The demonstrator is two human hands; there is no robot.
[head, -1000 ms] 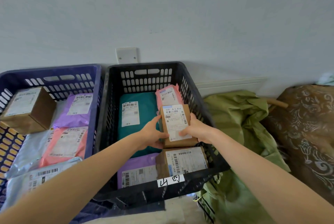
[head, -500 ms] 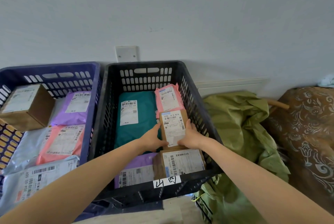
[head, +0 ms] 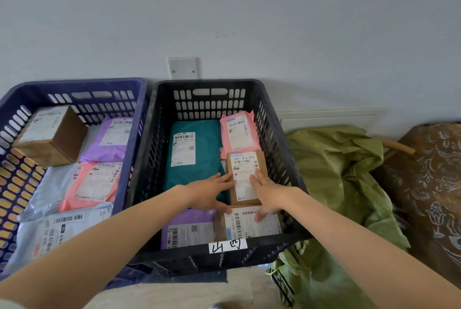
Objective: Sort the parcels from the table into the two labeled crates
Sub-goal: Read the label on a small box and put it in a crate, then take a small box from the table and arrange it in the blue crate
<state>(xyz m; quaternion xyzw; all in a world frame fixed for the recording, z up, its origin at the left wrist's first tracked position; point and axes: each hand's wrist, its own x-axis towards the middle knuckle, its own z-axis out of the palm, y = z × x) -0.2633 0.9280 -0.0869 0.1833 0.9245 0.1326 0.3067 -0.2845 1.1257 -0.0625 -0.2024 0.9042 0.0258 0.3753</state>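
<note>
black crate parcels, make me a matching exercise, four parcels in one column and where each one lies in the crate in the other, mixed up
Parcels:
1. teal bag
2. pink bag
3. purple bag
4. small brown box

Places in the black crate:
A. near left corner, by the handwritten label
B. far right corner, against the right wall
C. right side, under the fingertips of both hands, left hand and right hand
D. left of the middle, lying flat

Pairs: 1-D, 2-B, 3-A, 4-C
</note>
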